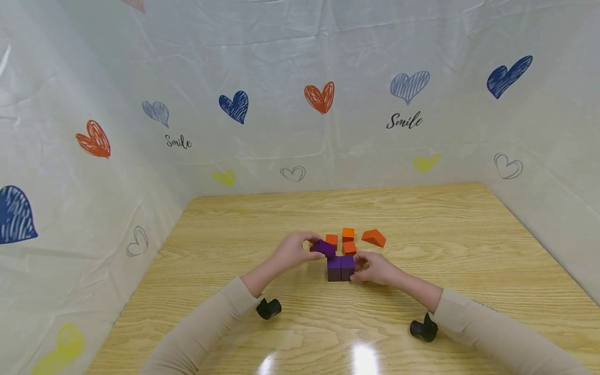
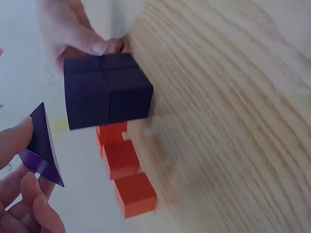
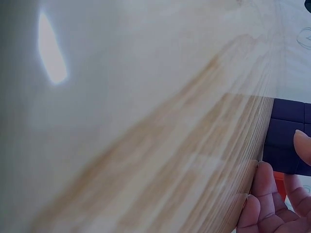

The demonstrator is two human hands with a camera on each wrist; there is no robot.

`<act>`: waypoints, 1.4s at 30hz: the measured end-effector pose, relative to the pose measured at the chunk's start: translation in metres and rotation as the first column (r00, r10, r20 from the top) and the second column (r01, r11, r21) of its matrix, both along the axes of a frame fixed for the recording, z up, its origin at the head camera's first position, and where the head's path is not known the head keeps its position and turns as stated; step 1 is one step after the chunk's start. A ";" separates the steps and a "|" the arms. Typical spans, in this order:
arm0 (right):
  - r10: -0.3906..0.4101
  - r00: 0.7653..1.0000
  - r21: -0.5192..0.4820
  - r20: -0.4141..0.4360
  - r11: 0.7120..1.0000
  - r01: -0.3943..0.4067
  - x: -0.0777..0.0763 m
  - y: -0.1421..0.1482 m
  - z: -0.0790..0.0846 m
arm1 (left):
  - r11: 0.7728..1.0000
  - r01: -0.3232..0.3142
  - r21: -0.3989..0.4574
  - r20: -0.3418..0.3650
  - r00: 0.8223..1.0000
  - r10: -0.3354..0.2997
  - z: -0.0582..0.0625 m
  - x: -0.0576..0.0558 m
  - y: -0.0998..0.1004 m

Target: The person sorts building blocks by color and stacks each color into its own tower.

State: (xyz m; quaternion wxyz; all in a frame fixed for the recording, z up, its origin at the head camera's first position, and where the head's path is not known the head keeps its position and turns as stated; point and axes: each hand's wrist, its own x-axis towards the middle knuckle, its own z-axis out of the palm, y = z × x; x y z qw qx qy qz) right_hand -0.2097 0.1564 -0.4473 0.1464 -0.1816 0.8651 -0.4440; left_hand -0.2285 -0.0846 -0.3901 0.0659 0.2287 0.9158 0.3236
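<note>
Gently, my left hand (image 1: 292, 251) should move its pinched purple triangular prism (image 1: 323, 249) near the purple cubes (image 1: 340, 269) my right hand (image 1: 378, 268) grips.

In head view, can see only tiny bit of orange piece (image 1: 311, 243), otherwise hidden behind L hand (image 1: 292, 250). Cannot read small dark mark (image 1: 483, 304) on R sleeve (image 1: 506, 332), cut by btm edge. In R-wrist view, cannot see whole purple blocks (image 3: 285, 133), cut by right edge & partly covered by R hand (image 3: 277, 221); cannot identify dark shape (image 3: 309, 5), upper right corner. Btm left, see tabletop (image 3: 112, 179) only blurry.
</note>
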 end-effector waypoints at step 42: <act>-0.012 1.000 -0.009 0.002 1.000 0.012 0.001 -0.001 0.001 | 0.990 0.057 -0.130 -0.099 0.993 -0.070 -0.007 0.019 0.037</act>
